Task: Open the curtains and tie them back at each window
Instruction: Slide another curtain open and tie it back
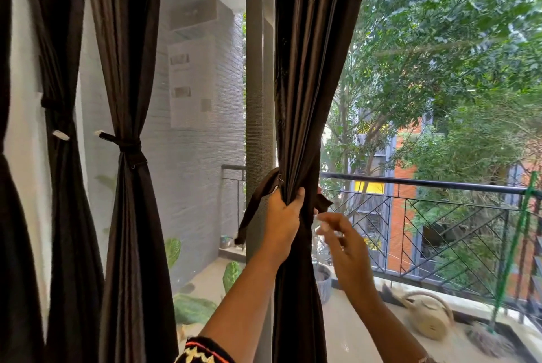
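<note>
At the window post (258,69), the left hand (283,219) grips the gathered curtain (308,69), fingers wrapped round its folds. A tie (255,207) passes behind it, one end hanging left, the other poking out right. Just below that end the right hand (343,245) is blurred, fingers loose, holding nothing. Further left, a second curtain (129,69) hangs tied.

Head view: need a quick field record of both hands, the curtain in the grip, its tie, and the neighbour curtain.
left hand: grips the gathered curtain at the bunch
right hand: blurred, beside the bunch, fingers loose, nothing visibly held
tie strap: one end hangs left, the other shows at the right; not knotted
middle curtain: already tied back with a band
background: balcony railing
</note>
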Tool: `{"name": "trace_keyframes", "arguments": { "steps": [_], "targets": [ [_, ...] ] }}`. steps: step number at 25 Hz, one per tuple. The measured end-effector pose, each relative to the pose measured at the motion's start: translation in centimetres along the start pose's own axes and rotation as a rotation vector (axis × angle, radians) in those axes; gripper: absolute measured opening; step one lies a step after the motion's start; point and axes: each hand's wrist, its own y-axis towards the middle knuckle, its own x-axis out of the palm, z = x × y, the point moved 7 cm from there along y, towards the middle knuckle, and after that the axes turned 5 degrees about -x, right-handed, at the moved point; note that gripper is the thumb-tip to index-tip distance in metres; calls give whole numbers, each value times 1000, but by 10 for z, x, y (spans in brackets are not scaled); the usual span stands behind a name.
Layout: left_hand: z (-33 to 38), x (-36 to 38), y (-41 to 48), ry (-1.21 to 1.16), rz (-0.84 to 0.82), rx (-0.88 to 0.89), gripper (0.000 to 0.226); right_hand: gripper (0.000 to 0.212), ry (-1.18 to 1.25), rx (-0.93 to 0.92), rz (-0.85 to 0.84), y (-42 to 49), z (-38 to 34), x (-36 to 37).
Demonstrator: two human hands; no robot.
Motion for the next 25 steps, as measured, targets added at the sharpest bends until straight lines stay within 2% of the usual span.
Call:
{"name": "trace_keyframes", "arguments": {
  "steps": [1, 2, 3, 5, 8, 11, 14, 18, 20, 22, 23, 25],
  "targets": [
    [0, 0, -1, 10, -27, 7, 23, 21, 60, 78, 117, 4, 9, -12],
    [1, 2, -3, 9, -65, 15, 25, 17, 118, 161, 160, 10, 15, -18],
    [3, 4, -5, -4, -99, 24, 26, 17, 197, 233, 131, 18, 18, -18],
    [5, 5, -7, -29, -144, 28, 25, 19, 381, 311, -46, 33, 15, -5],
    [3, 3, -5, -50, -141, -30, 29, 18, 356, 303, -207, 41, 4, 4],
    [3, 2, -3, -53, -179, -11, 17, 17, 276, 319, -136, 44, 5, -12],
    [5, -2, -2, -33, -174, 49, 10, 23, 356, 353, -122, 45, 3, -29],
    [4, -1, -5, 110, -107, 197, 32, 40, 665, 516, -121, 39, -2, -35],
    [12, -2, -10, 191, -32, 338, 49, 32, 830, 577, -126, 37, -8, -36],
    [25, -2, -18, 283, 70, 539, 59, 36, 924, 564, -136, 38, -18, -36],
    [30, 1, -23, 293, 65, 641, 62, 42, 949, 546, -137, 38, -23, -35],
    [31, 5, -29, 227, -14, 681, 69, 55, 970, 500, -143, 40, -33, -32]
  ]
}}
